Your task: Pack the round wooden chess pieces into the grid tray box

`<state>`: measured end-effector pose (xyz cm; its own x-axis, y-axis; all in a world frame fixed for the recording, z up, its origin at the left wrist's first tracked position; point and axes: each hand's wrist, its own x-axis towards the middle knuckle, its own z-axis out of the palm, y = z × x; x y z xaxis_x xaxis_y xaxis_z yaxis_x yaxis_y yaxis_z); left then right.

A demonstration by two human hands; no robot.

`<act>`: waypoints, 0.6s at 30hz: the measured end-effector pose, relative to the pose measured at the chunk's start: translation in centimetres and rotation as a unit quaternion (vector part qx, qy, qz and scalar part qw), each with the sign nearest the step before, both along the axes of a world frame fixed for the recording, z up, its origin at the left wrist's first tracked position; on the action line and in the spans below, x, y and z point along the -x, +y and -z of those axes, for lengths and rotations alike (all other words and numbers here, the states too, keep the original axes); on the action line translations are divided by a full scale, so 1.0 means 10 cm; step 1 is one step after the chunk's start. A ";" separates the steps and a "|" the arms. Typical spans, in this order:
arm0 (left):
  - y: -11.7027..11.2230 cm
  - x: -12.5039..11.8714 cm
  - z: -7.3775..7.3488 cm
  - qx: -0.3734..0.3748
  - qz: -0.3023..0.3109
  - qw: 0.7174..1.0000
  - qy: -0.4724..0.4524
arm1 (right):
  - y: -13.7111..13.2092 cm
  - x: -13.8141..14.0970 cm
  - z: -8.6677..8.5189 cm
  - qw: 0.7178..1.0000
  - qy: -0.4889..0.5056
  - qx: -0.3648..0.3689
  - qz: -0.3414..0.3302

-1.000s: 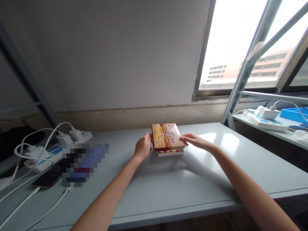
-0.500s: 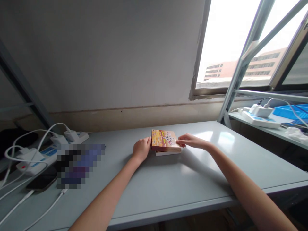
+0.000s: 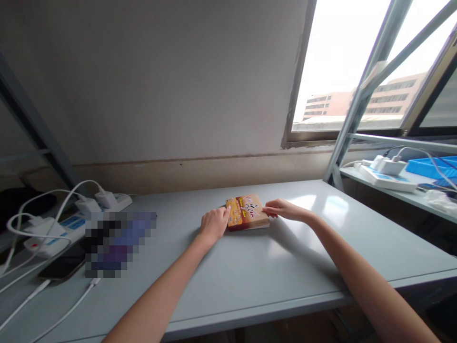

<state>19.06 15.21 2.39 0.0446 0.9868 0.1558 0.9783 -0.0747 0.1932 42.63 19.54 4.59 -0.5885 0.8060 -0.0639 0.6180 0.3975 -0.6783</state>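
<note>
A flat cardboard box (image 3: 249, 213) with a yellow, tan and dark red printed lid lies on the grey table, a little right of the middle. Its lid sits low over the base, so almost none of the white lower part shows. My left hand (image 3: 214, 224) is closed on the box's left edge, the thumb along the lid's top left side. At the right edge, my right hand (image 3: 278, 209) pinches the box between thumb and fingers. The undersides of both grips are hidden.
At left on the table (image 3: 214, 290) are a power strip (image 3: 121, 202) with white chargers and cables, a dark phone (image 3: 62, 267) and a blurred-out item (image 3: 121, 245). A metal post (image 3: 344, 138) rises at the back right, beside a shelf with another power strip (image 3: 387, 177) and a blue tray (image 3: 433, 166).
The lid has come down over the white base and lies more level. My left hand has shifted slightly right and down with it; my right hand has barely moved.
</note>
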 end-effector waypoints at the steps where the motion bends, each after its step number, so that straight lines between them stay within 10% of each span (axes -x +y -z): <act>1: 0.01 0.00 0.01 0.003 0.000 1.000 0.001 | 0.00 0.00 0.00 1.000 -0.002 0.000 -0.001; 18: 0.02 0.00 0.07 0.015 0.022 1.000 0.006 | 0.00 -0.05 0.00 1.000 -0.018 0.006 -0.007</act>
<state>19.07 15.39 1.70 0.0897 0.9880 0.1256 0.9763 -0.1122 0.1852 43.17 19.59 4.56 -0.5967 0.7967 -0.0958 0.6371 0.3978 -0.6602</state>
